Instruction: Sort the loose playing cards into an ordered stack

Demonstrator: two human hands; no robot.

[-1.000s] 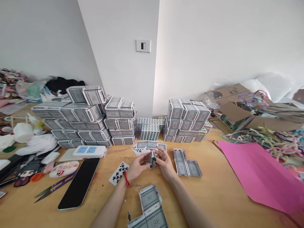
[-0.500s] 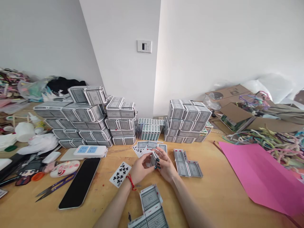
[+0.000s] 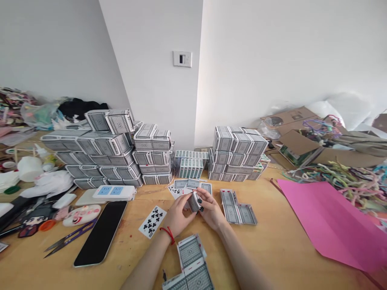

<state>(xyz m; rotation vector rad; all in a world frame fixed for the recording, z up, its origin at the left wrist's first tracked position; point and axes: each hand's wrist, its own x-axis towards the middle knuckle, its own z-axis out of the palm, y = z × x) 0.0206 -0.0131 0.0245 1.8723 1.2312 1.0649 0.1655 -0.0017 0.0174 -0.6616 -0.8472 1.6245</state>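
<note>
Between both hands is a small folded playing-card piece (image 3: 194,202) with a grey patterned back. My left hand (image 3: 179,214) grips its left side, thumb low and fingers behind. On its right side, my right hand (image 3: 211,210) closes with dark-nailed fingers. Just behind the hands lie loose playing cards (image 3: 180,184), some face up, some face down. A ten of clubs (image 3: 152,222) rests face up left of my left wrist. Joined card pieces (image 3: 193,262) lie between my forearms, and an L-shaped card assembly (image 3: 238,208) sits right of my right hand.
Tall stacks of card-built blocks stand at the left (image 3: 105,153) and right (image 3: 238,153), with boxed card decks (image 3: 191,167) between. A phone (image 3: 101,233), scissors (image 3: 69,237) and power strip (image 3: 114,192) lie left. Pink paper (image 3: 332,225) and a cardboard box (image 3: 302,145) are on the right.
The fingers of my right hand have shifted up along the folded card piece, and more of its patterned face shows. Both hands stay in nearly the same place.
</note>
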